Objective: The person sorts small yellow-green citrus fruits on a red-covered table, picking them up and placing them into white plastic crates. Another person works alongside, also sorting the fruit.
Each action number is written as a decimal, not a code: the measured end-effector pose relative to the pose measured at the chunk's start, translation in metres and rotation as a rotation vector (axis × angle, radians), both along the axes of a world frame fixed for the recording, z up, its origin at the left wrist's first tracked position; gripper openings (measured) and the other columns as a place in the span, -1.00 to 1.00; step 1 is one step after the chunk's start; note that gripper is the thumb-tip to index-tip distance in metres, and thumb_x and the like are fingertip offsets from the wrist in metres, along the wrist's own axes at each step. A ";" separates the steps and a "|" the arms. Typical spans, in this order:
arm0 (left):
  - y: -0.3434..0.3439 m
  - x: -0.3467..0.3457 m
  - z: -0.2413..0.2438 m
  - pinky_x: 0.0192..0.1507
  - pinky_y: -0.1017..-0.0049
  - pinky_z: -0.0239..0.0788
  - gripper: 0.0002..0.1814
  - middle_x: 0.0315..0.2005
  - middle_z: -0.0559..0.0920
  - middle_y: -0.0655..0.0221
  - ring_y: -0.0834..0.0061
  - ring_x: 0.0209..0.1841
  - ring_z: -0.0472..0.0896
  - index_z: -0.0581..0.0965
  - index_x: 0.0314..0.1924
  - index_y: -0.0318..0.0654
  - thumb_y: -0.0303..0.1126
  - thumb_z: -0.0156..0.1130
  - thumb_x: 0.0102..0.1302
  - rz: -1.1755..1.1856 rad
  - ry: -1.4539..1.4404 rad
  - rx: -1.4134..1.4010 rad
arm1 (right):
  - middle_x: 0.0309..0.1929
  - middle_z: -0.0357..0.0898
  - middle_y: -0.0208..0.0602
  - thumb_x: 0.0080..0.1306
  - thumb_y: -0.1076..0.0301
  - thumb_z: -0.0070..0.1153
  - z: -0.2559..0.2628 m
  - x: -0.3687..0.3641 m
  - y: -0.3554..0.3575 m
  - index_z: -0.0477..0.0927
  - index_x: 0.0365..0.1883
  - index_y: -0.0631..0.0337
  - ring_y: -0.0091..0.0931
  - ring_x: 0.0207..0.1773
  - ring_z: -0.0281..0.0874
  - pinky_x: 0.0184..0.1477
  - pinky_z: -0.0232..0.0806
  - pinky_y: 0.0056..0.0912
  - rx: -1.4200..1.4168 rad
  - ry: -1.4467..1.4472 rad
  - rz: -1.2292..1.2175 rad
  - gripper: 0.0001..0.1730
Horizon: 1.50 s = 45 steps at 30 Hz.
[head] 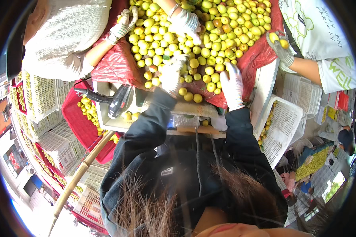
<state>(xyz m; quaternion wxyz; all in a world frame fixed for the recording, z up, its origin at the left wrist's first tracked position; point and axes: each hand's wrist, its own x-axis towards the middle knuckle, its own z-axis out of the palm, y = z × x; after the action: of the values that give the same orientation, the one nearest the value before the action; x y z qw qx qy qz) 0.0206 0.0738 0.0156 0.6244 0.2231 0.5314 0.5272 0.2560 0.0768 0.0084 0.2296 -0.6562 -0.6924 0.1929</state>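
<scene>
A broad heap of small yellow-green fruits [222,20], some with brown patches, lies on a table lined with red plastic sheeting [118,63]. My left hand [173,74], in a whitish glove, is over the near left part of the heap; it is blurred and its fingertips are unclear, so any grip cannot be made out. My right hand [233,86], in a white knit glove, rests at the heap's near right edge, fingers forward and touching or close beside several fruits. Whether it holds one cannot be told. Three loose fruits [188,96] lie between my wrists.
Co-workers' gloved hands reach in at the left [121,28], the far side [185,23] and the right [280,47], the last holding fruits. A black hair dryer [118,100] lies at the table's near left. A red crate [74,118], a white crate [284,130] and a bamboo pole [77,174] stand nearby.
</scene>
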 end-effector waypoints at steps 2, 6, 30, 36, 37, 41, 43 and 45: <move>0.023 -0.025 0.004 -0.37 0.65 0.31 -0.67 -0.34 0.66 0.49 0.76 -0.37 0.46 0.70 0.06 -0.36 -0.26 0.24 0.50 0.049 0.391 0.039 | 0.40 0.37 0.09 0.29 0.18 0.30 -0.024 -0.004 -0.024 0.53 0.26 0.24 0.08 0.41 0.29 0.43 0.24 0.06 -0.118 -0.147 0.169 -0.39; 0.068 -0.057 -0.031 0.05 0.25 0.51 -0.58 -0.04 0.69 0.08 0.21 -0.06 0.67 0.58 0.24 -0.26 -0.27 0.23 0.45 -0.091 0.987 0.181 | 0.45 0.32 -0.02 0.18 0.12 0.39 -0.028 -0.041 -0.066 0.58 0.24 0.15 0.13 0.55 0.03 0.53 0.07 0.15 -0.307 -0.175 0.355 -0.34; -0.107 -0.077 0.009 -0.32 0.66 0.45 -0.63 -0.06 0.65 0.32 0.57 -0.29 0.61 0.51 0.25 -0.28 -0.28 0.11 0.56 0.088 -0.140 -0.253 | 0.28 0.56 -0.09 0.31 0.05 0.26 -0.019 0.006 0.177 0.36 0.47 -0.03 -0.12 0.29 0.53 0.32 0.37 0.00 -0.133 -0.558 0.241 -0.23; -0.250 -0.172 0.033 -0.33 0.54 0.49 -0.61 -0.31 0.66 0.31 0.53 -0.40 0.61 0.59 -0.04 -0.35 -0.10 0.21 0.51 -0.365 -0.296 -0.533 | 0.48 0.33 -0.23 0.23 0.11 0.31 -0.038 -0.006 0.087 0.38 0.47 0.06 -0.08 0.47 0.22 0.47 0.20 0.05 -0.003 -0.594 0.361 -0.17; -0.284 -0.196 0.029 -0.29 0.58 0.54 -0.60 -0.25 0.67 0.27 0.46 -0.30 0.68 0.56 0.09 -0.40 -0.18 0.24 0.49 -0.327 -0.326 -0.625 | 0.53 0.25 -0.25 0.23 0.10 0.31 -0.029 -0.012 0.073 0.41 0.46 0.07 -0.06 0.50 0.17 0.49 0.17 0.05 -0.056 -0.586 0.347 -0.18; -0.417 -0.264 -0.021 -0.43 0.51 0.60 -0.58 -0.29 0.69 0.27 0.40 -0.23 0.69 0.60 -0.01 -0.36 -0.08 0.22 0.46 0.474 -0.268 -0.358 | 0.56 0.18 -0.24 0.18 0.05 0.33 -0.039 -0.018 0.019 0.44 0.45 -0.02 -0.01 0.51 0.14 0.47 0.12 0.21 -0.110 -0.634 0.346 -0.16; -0.445 -0.309 -0.040 0.05 0.20 0.66 -0.41 0.01 0.67 0.13 0.21 0.02 0.69 0.51 0.16 -0.35 0.08 0.17 0.47 0.997 -0.705 -0.146 | 0.57 0.17 -0.14 0.18 0.04 0.31 -0.046 -0.019 0.000 0.43 0.46 0.00 0.01 0.51 0.16 0.48 0.10 0.23 -0.145 -0.589 0.302 -0.16; -0.441 -0.298 -0.051 0.37 0.01 0.43 -0.22 0.35 0.44 0.01 0.00 0.27 0.56 0.33 0.36 -0.31 0.22 0.12 0.46 1.382 -0.450 -0.330 | 0.59 0.12 -0.07 0.18 0.05 0.30 -0.044 -0.021 -0.019 0.40 0.48 0.05 0.04 0.54 0.12 0.49 0.09 0.21 -0.120 -0.621 0.303 -0.13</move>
<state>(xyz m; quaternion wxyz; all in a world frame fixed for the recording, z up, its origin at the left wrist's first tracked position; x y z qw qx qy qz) -0.2777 -0.3673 -0.0355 0.2694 -0.3718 0.4823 0.7461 0.2348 0.0574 -0.0360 -0.0621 -0.5857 -0.8062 0.0565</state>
